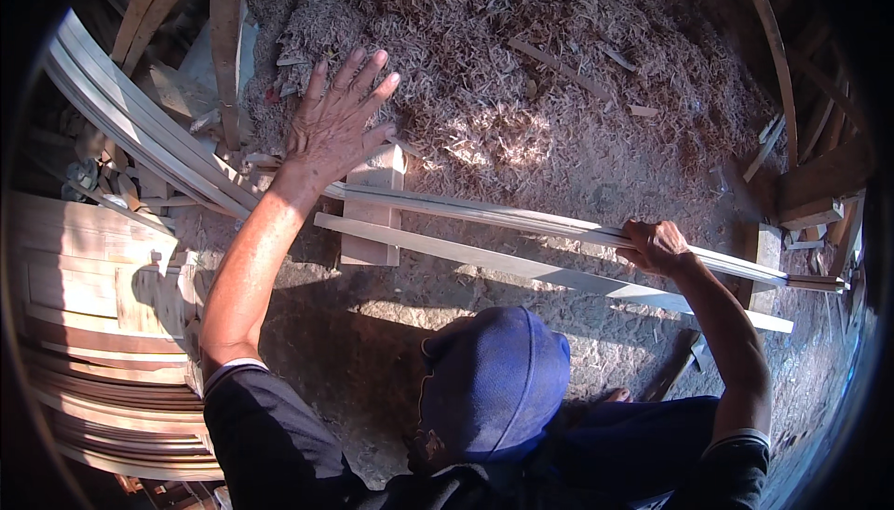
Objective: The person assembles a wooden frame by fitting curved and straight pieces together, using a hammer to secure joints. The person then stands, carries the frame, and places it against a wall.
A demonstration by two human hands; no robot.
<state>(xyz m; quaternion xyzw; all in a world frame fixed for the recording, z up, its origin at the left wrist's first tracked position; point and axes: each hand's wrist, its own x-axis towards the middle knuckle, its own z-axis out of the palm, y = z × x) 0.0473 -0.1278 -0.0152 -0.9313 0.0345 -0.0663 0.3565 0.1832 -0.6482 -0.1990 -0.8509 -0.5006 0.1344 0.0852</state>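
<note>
My left hand [340,123] is raised at the left of the middle with its fingers spread, holding nothing. Below it a short pale board [371,247] lies under the left ends of the long wood pieces. My right hand [657,245] is closed around a bundle of long, thin wooden strips [503,216], toward its right end. Nearer to me, a single flat wooden strip [521,268] runs roughly alongside the bundle, apart from my fingers. A wooden block [765,254] sits beneath the right ends.
A heap of wood shavings [521,63] with loose offcuts covers the far ground. Long pale boards [140,119] stretch along the upper left. Stacked wooden panels and boards [112,361] stand at left. Wooden beams [824,179] crowd the right edge. A blue cap [498,384] fills the lower middle.
</note>
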